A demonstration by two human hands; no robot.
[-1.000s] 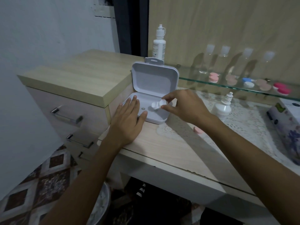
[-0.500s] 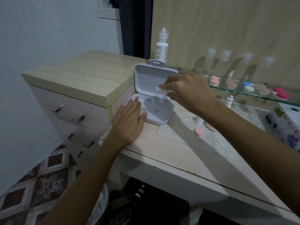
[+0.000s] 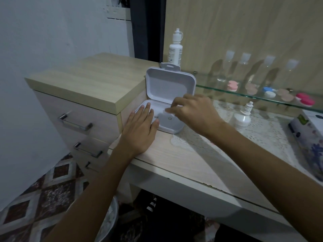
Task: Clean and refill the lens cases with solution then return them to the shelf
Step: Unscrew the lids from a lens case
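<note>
The left hand point(image 3: 139, 130) is lying flat, fingers straight, pressing on the near-left rim of the open white box point(image 3: 170, 95), which is sitting on the desk point(image 3: 183, 161). Just right of it, the right hand point(image 3: 194, 114) is hovering over the box's tray with fingers curled; a small pale object seems pinched at its blurred fingertips point(image 3: 168, 110), though I cannot tell for sure. Behind the hands a solution bottle point(image 3: 175, 49) is standing upright. Further right, lens cases point(image 3: 269, 91) are lying on the glass shelf point(image 3: 244, 95), with a small dropper bottle point(image 3: 243, 116) below it.
</note>
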